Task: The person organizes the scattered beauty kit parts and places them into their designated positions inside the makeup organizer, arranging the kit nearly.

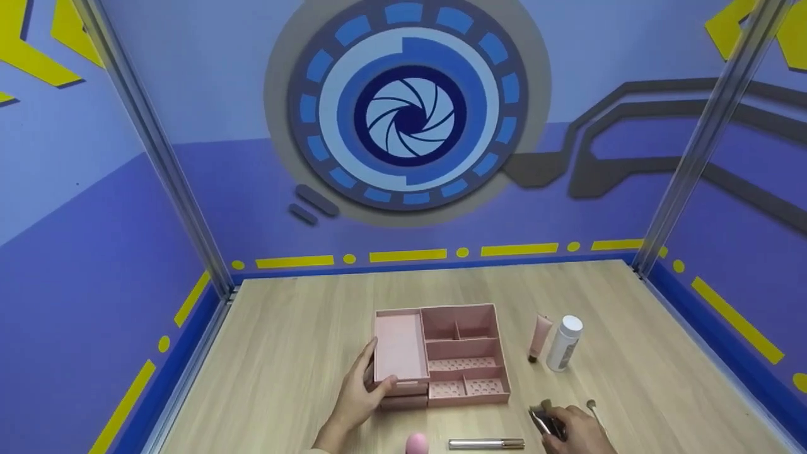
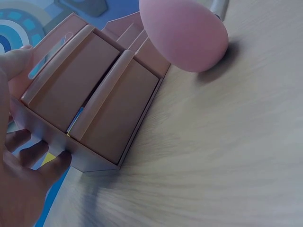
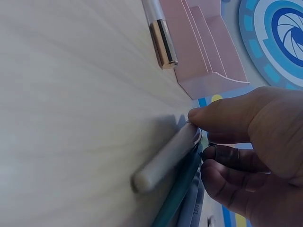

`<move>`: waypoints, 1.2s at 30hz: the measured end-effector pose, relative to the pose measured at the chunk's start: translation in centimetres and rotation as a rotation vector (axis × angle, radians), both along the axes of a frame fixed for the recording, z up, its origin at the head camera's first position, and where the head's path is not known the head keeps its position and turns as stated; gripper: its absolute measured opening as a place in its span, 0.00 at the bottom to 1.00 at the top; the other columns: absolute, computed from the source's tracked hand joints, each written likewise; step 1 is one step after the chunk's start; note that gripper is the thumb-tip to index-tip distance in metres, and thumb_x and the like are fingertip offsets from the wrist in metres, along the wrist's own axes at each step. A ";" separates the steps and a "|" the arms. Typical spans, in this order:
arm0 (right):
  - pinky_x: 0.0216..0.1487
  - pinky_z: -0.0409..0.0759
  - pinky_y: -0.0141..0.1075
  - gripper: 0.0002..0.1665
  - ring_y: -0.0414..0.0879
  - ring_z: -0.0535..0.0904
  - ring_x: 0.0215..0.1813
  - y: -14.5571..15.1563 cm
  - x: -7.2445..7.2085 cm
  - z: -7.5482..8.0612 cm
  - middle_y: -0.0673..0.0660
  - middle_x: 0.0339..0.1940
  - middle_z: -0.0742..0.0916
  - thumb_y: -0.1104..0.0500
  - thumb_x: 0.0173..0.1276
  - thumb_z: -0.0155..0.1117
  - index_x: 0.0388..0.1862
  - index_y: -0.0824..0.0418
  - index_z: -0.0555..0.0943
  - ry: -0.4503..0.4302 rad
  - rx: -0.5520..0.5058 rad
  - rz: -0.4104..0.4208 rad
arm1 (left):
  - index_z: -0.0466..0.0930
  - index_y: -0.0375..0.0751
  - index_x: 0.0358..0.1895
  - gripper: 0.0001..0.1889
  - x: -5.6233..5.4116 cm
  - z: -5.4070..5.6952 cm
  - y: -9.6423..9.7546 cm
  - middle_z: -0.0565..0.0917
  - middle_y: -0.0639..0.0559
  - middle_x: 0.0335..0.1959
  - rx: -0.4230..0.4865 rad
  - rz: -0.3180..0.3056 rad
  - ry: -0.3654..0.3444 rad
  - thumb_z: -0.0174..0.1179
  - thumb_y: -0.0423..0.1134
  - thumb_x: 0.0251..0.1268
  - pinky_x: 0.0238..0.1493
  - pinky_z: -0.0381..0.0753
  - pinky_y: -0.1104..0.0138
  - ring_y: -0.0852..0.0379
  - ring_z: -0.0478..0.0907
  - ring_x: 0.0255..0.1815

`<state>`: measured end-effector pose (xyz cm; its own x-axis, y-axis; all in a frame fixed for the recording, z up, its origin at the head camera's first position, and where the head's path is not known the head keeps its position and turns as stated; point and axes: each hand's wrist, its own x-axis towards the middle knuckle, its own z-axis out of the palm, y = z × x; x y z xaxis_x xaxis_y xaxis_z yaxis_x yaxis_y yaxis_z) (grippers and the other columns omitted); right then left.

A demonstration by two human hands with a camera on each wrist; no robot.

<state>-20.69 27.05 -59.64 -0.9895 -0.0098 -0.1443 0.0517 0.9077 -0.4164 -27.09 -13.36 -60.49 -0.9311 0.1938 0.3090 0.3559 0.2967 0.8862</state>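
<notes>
A pink makeup organizer (image 1: pixel 463 356) stands on the table, with open compartments at right and a tray-topped drawer part at left. My left hand (image 1: pixel 358 398) holds its left side, thumb on the front corner of the tray. In the left wrist view, its two drawers (image 2: pixel 118 111) face forward, and fingertips (image 2: pixel 59 163) lie against the side wall. At front right, my right hand (image 1: pixel 579 430) pinches a bunch of makeup brushes (image 1: pixel 546 413). The right wrist view shows a white handle (image 3: pixel 163 158) and a teal handle (image 3: pixel 180 189) at the thumb and fingers.
A pink squeeze tube (image 1: pixel 540 337) and a white bottle (image 1: pixel 565 343) stand right of the organizer. In front lie a pink makeup sponge (image 1: pixel 417 443) and a silver cosmetic tube (image 1: pixel 485 444). Another brush (image 1: pixel 592 408) is beside my right hand. Blue walls enclose the table (image 1: pixel 284 340).
</notes>
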 end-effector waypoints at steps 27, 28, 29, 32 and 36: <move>0.32 0.83 0.39 0.18 0.43 0.75 0.32 -0.7 0.1 -0.1 0.51 0.31 0.79 0.58 0.51 0.75 0.41 0.62 0.84 0.022 0.039 0.031 | 0.47 0.41 0.78 0.44 0.1 -0.1 -0.1 0.52 0.37 0.78 0.016 -0.010 0.007 0.62 0.50 0.66 0.74 0.60 0.52 0.35 0.52 0.77; 0.32 0.82 0.39 0.17 0.43 0.74 0.32 -0.7 0.1 -0.1 0.51 0.31 0.79 0.59 0.51 0.74 0.41 0.63 0.84 0.022 0.039 0.034 | 0.47 0.41 0.78 0.44 0.1 -0.1 -0.1 0.52 0.38 0.78 0.020 -0.008 0.009 0.62 0.49 0.66 0.75 0.60 0.53 0.35 0.52 0.77; 0.32 0.82 0.39 0.16 0.43 0.74 0.32 -0.8 0.0 -0.1 0.51 0.31 0.79 0.59 0.51 0.74 0.40 0.62 0.84 0.023 0.041 0.036 | 0.48 0.41 0.78 0.44 0.1 -0.2 -0.1 0.52 0.38 0.78 0.025 -0.008 0.010 0.63 0.49 0.66 0.75 0.60 0.54 0.36 0.52 0.77; 0.33 0.83 0.39 0.16 0.43 0.75 0.32 -0.9 0.1 -0.1 0.51 0.30 0.79 0.60 0.51 0.72 0.40 0.63 0.84 0.032 0.064 0.045 | 0.48 0.41 0.78 0.44 0.1 -0.2 -0.1 0.52 0.38 0.78 0.026 -0.009 0.013 0.63 0.49 0.66 0.74 0.60 0.56 0.36 0.52 0.77; 0.36 0.86 0.42 0.19 0.45 0.77 0.33 -1.1 0.2 0.1 0.52 0.32 0.80 0.61 0.51 0.70 0.43 0.65 0.84 0.030 0.082 0.040 | 0.47 0.39 0.78 0.45 0.0 -0.2 0.0 0.52 0.37 0.78 0.011 -0.009 0.015 0.63 0.50 0.65 0.74 0.61 0.57 0.36 0.53 0.76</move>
